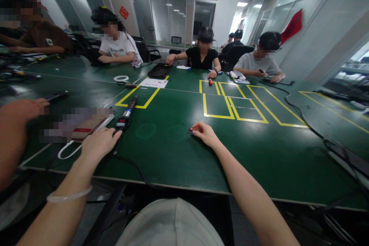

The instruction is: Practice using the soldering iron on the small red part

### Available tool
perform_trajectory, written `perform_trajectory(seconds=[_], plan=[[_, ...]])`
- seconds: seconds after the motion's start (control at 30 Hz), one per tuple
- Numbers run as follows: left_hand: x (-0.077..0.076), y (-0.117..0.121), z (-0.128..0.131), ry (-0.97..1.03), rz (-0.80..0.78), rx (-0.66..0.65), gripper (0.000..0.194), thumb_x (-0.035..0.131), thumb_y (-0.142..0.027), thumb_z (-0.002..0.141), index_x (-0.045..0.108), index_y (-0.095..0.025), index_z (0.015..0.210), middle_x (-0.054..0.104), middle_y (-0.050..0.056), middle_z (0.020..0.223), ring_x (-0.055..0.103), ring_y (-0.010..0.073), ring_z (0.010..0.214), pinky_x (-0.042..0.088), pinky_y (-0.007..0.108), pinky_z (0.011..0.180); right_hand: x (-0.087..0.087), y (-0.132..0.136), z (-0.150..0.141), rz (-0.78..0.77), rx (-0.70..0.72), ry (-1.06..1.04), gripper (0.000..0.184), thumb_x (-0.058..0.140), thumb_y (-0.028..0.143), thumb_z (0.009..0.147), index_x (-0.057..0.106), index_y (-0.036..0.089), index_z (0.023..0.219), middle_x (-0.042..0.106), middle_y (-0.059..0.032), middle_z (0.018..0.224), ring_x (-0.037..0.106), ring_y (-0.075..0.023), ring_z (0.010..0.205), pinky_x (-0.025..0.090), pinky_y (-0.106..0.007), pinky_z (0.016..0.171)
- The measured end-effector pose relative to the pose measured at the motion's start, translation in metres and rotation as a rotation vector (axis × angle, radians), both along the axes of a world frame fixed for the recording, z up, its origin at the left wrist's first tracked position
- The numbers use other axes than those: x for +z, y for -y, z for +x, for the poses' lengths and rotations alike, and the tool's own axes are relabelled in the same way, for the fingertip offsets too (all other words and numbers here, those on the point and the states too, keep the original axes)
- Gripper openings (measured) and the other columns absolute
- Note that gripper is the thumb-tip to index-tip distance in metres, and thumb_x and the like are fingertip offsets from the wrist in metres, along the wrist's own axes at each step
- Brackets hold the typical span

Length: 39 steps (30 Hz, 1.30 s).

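Observation:
My left hand [100,142] is at the left, closed at the rear end of a dark electric screwdriver [127,113] with a blue band. Its tip points away from me. The thumb crosses the tool, while the other fingers are largely hidden. Just left of this hand are a red-and-beige box [89,125] and a white looped strap [65,152]. Over the green table [178,157], my right hand [204,134] pinches a small red piece [190,129] between thumb and fingertips; its exact kind is too small to make out.
Yellow tape rectangles [219,117] mark the table. A black tray [159,70], a white paper [154,82] and a white tape roll [121,78] lie farther back. Black cables [302,117] run along the right. Several people sit around; another person's arm [14,127] reaches in at left.

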State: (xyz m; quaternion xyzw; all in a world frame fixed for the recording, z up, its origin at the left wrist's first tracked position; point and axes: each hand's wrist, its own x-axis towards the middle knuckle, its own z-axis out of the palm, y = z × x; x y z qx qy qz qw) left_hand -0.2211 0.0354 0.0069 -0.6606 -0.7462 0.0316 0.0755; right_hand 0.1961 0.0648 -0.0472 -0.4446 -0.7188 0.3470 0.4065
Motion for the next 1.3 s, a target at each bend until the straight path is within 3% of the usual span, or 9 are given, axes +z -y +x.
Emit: perform_trajectory(seconds=[0.17,0.33,0.6,0.8,0.97,1.1,1.3], plan=[[0.000,-0.030,0.013,0.097,-0.137,-0.137,0.056,0.026,-0.053,0.091,0.069,-0.017,0.097,0.067,0.014,0.111,0.063,0.0308,0.098,0.047,0.040,0.081,0.000,0.000,-0.001,-0.005,0.001,0.007,0.017,0.062,0.027,0.078,0.060,0.019,0.093,0.064,0.0003,0.073,0.055,-0.0129,0.060,0.042,-0.025,0.060],[0.000,-0.039,0.051,0.012,-0.126,-0.191,0.055,0.026,-0.049,0.091,0.069,-0.016,0.100,0.068,0.019,0.107,0.064,0.0331,0.097,0.048,0.041,0.080,0.003,0.002,-0.001,-0.003,-0.002,0.012,0.016,0.061,0.026,0.078,0.060,0.018,0.092,0.064,-0.0004,0.077,0.054,-0.0123,0.061,0.042,-0.025,0.061],[-0.001,-0.015,0.125,-0.020,-0.039,-0.308,0.047,0.031,-0.045,0.093,0.068,-0.017,0.099,0.070,0.016,0.098,0.065,0.0296,0.092,0.048,0.037,0.078,0.003,0.000,-0.001,0.026,-0.020,0.032,0.016,0.061,0.026,0.077,0.060,0.019,0.092,0.064,0.0002,0.076,0.053,-0.0121,0.061,0.041,-0.025,0.061],[-0.002,0.009,0.189,0.108,0.022,-0.489,0.040,0.040,-0.042,0.092,0.070,-0.015,0.092,0.069,0.017,0.095,0.063,0.0274,0.093,0.046,0.036,0.081,0.003,0.000,0.000,0.039,-0.031,0.048,0.015,0.061,0.025,0.078,0.061,0.020,0.093,0.066,-0.0008,0.078,0.056,-0.0135,0.064,0.043,-0.027,0.064],[-0.003,0.016,0.236,0.235,0.035,-0.588,0.035,0.047,-0.040,0.090,0.070,-0.014,0.087,0.066,0.019,0.094,0.061,0.0297,0.093,0.043,0.039,0.083,0.001,-0.006,0.007,0.138,-0.138,0.146,0.012,0.062,0.018,0.076,0.063,0.020,0.088,0.064,-0.0025,0.082,0.055,-0.0146,0.068,0.043,-0.028,0.067],[-0.007,0.017,0.254,0.272,0.070,-0.642,0.035,0.046,-0.039,0.090,0.071,-0.014,0.085,0.066,0.020,0.095,0.060,0.0315,0.096,0.041,0.042,0.086,0.001,-0.009,0.014,0.149,-0.160,0.262,0.014,0.062,0.013,0.075,0.063,0.019,0.087,0.061,-0.0024,0.081,0.054,-0.0141,0.066,0.043,-0.028,0.066],[-0.011,0.019,0.253,0.323,0.090,-0.644,0.039,0.041,-0.041,0.092,0.071,-0.016,0.088,0.066,0.016,0.100,0.061,0.0276,0.096,0.042,0.040,0.089,0.007,-0.006,0.013,0.165,-0.168,0.384,0.012,0.063,0.013,0.077,0.066,0.017,0.087,0.060,-0.0042,0.082,0.055,-0.0148,0.069,0.044,-0.028,0.070]])
